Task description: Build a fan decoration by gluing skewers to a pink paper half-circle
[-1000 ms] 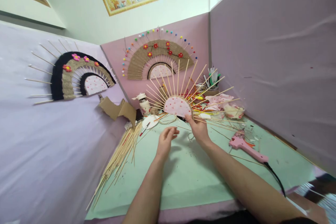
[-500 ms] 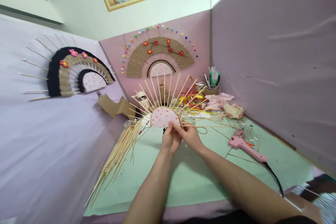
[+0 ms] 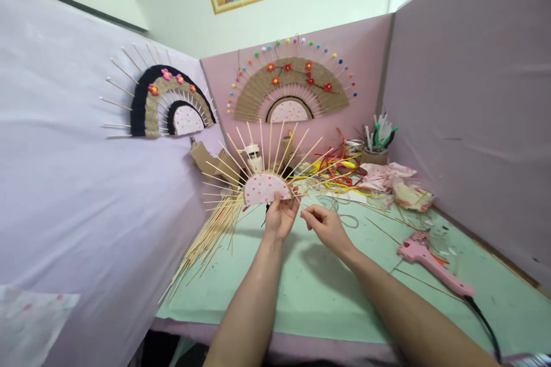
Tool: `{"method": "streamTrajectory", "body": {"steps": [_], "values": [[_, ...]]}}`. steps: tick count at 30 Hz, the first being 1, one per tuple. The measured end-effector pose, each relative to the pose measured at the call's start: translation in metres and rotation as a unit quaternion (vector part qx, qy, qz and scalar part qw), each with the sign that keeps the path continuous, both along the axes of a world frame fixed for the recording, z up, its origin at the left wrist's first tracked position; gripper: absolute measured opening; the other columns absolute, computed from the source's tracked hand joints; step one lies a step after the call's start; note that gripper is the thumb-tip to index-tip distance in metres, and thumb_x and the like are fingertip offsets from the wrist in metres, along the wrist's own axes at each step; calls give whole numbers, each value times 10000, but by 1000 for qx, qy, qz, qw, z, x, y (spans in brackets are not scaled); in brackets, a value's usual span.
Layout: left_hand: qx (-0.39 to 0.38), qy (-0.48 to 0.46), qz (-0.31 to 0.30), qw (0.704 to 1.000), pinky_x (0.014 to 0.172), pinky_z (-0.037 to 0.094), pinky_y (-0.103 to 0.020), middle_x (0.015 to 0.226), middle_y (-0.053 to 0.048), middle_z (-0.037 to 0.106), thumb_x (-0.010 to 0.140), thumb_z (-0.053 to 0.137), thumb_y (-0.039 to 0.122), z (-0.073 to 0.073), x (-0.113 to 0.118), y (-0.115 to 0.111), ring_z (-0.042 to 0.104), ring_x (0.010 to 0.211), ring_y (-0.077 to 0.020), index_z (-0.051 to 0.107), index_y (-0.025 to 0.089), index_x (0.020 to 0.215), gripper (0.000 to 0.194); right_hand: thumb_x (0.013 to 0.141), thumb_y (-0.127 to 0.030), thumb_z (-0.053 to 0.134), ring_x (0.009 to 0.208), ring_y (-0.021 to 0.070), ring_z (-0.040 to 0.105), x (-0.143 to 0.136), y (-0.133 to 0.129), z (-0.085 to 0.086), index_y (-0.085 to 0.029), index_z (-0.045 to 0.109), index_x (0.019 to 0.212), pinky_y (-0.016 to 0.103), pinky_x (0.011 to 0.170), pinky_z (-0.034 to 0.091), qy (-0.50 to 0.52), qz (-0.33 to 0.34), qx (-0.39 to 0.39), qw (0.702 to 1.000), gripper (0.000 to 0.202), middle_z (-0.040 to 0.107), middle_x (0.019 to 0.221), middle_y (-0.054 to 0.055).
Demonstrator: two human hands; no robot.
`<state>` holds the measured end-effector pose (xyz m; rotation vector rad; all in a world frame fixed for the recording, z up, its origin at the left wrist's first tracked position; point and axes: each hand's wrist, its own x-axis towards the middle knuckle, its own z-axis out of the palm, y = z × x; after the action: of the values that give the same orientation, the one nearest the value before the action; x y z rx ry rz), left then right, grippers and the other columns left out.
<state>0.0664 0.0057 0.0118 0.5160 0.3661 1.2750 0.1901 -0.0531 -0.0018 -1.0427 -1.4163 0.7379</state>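
My left hand [image 3: 282,218] grips a half-round fan frame [image 3: 264,189] by its lower right edge, thumb in front and fingers behind. The frame is pink cloth with red spots, edged in twine, with thin wooden sticks fanning out from its curve. Just right of it, my right hand [image 3: 325,226] is closed in a pinch. A thin cord seems to run from the frame's right corner to those fingertips, though it is very fine here. Behind the right hand, a loop of cord [image 3: 349,221] lies on the table.
A bundle of sticks [image 3: 206,241] lies on the left. On the right are a pink glue gun [image 3: 434,264] and spotted cloth [image 3: 387,175]. Coloured pipe cleaners [image 3: 336,166] and a pot of tools [image 3: 375,155] stand behind. Finished fans [image 3: 293,89] hang on the partitions.
My right hand has come away from the frame, down and to the right, in a pinch. My left hand still holds the frame. The view has turned left.
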Motion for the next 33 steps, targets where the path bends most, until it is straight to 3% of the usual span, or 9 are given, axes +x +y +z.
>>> {"method": "streamTrajectory", "body": {"steps": [8, 11, 14, 19, 25, 29, 33], "values": [[-4, -43, 2, 999, 924, 508, -306, 997, -80, 738, 974, 466, 312, 0, -4, 1, 683, 935, -141, 703, 161, 948, 283, 849, -468, 569, 452, 97, 410, 19, 0, -2, -184, 713, 743, 218, 455, 304, -120, 132, -74, 981, 336, 559, 505, -33], [-10, -49, 14, 999, 893, 508, -286, 996, -79, 734, 957, 505, 308, -2, -5, 3, 677, 912, -134, 700, 154, 955, 249, 826, -507, 603, 484, 105, 451, 35, -2, 5, -183, 729, 849, 225, 483, 338, -115, 144, -81, 979, 349, 566, 532, -29], [-22, -59, 24, 998, 865, 511, -287, 974, -71, 733, 956, 507, 302, -3, -5, 5, 674, 886, -131, 696, 160, 909, 241, 777, -540, 651, 483, 112, 454, 52, -4, 13, -180, 722, 889, 236, 468, 334, -77, 99, -78, 989, 384, 560, 528, -27], [-26, -66, 24, 997, 814, 515, -275, 945, -71, 729, 962, 493, 310, -4, -7, 7, 670, 874, -130, 691, 160, 896, 258, 691, -528, 736, 503, 108, 454, 74, -1, 15, -175, 676, 738, 240, 468, 337, 7, -13, -58, 998, 361, 550, 543, -19], [-11, -39, 38, 998, 830, 508, -301, 994, -62, 721, 932, 553, 296, -6, -7, 8, 669, 924, -153, 674, 189, 880, 171, 636, -450, 783, 479, 75, 371, 83, 5, 14, -195, 644, 839, 235, 466, 340, 192, -46, -8, 980, 354, 489, 569, -53], [5, -35, 22, 999, 811, 507, -291, 993, -46, 725, 918, 579, 270, -7, -6, 6, 671, 930, -146, 666, 194, 894, 118, 672, -369, 743, 465, 60, 317, 84, 5, 18, -216, 610, 849, 234, 464, 303, 257, -59, 49, 964, 269, 454, 583, -68], [26, -24, 15, 999, 796, 500, -288, 933, -33, 728, 899, 613, 260, -5, -3, 3, 674, 911, -144, 657, 195, 894, 78, 742, -310, 661, 490, 69, 343, 84, 4, 19, -222, 588, 866, 235, 476, 275, 263, -120, 123, 949, 169, 475, 626, -53]]}}
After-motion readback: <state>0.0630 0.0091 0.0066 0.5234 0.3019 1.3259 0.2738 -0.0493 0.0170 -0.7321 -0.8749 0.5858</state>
